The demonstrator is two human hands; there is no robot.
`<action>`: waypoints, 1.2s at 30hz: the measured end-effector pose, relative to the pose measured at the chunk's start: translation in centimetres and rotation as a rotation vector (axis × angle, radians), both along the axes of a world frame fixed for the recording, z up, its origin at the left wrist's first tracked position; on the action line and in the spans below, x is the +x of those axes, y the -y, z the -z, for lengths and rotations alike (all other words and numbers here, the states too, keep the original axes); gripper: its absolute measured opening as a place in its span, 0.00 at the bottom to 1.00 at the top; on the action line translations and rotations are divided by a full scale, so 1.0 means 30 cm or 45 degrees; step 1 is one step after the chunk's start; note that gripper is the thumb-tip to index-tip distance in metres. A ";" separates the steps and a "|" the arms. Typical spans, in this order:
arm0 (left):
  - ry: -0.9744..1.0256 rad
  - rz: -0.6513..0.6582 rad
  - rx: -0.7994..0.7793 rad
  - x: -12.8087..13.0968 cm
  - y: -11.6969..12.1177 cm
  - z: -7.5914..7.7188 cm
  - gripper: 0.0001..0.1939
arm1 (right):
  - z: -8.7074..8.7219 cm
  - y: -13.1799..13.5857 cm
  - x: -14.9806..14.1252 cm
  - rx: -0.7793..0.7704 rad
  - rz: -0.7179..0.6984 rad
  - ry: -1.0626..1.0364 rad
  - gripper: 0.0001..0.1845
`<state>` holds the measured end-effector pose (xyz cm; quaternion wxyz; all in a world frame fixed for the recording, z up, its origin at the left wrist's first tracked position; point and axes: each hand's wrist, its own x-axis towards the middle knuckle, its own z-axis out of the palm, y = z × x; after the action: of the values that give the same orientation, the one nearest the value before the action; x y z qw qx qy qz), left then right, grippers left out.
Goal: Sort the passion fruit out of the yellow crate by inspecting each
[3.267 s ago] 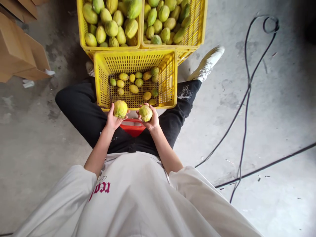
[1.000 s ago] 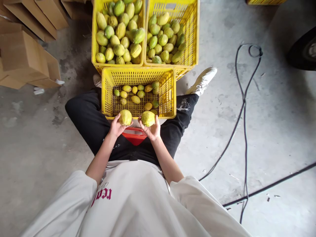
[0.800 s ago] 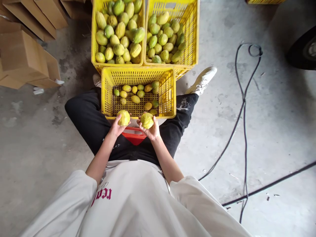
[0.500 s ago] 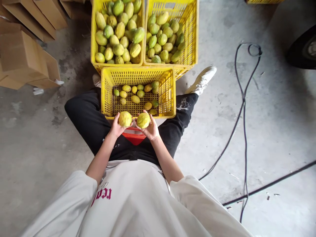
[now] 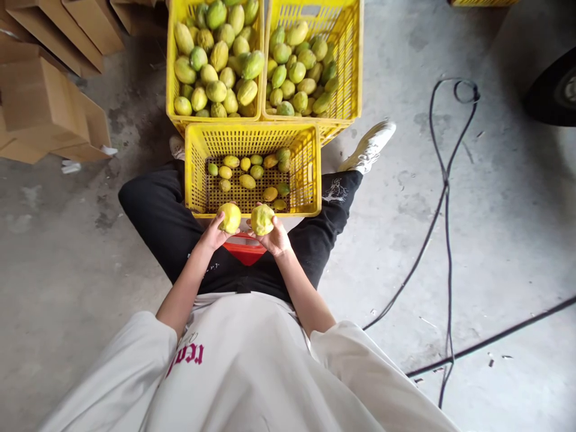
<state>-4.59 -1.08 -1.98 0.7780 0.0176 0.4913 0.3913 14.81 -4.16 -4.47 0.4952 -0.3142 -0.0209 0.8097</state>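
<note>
My left hand (image 5: 215, 234) is closed around a yellow papaya (image 5: 230, 218), with the thumb along its side. In my right hand (image 5: 275, 237) is another papaya (image 5: 262, 219), yellow-green and bumpy, seen end-on. Both fruits are held side by side, a small gap apart, over the near rim of a yellow plastic crate (image 5: 252, 129). Inside that crate, several smaller green and yellow papayas (image 5: 247, 181) lie scattered on the slatted bottom. The undersides of both held fruits and some fingers are hidden.
Two more yellow crates, a left one (image 5: 170, 72) and a right one (image 5: 355, 66), stand beyond, with many papayas inside. Cardboard boxes (image 5: 49, 99) are at the left. A black cable (image 5: 445, 186) crosses the floor at the right, near a wheel (image 5: 555, 90). Something red (image 5: 246, 252) sits between my legs.
Both papayas have turned in my hands and show different sides. They have shifted very slightly to the right. The crates and their fruit look the same.
</note>
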 end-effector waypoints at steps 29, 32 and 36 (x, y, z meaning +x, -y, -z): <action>-0.407 0.001 -0.383 0.037 -0.021 0.040 0.08 | 0.108 -0.336 0.267 0.329 -0.976 2.393 0.24; -0.398 -0.017 -0.374 0.038 -0.005 0.032 0.08 | 0.157 -0.188 0.222 0.319 -1.236 2.468 0.21; -0.372 -0.135 -0.322 0.032 -0.042 0.003 0.08 | 0.164 -0.157 0.202 0.398 -1.389 2.574 0.29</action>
<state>-3.62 0.20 -2.07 0.6727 -0.0496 0.6444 0.3604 20.88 0.55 -9.38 -0.1290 -0.7025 -0.6397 0.2838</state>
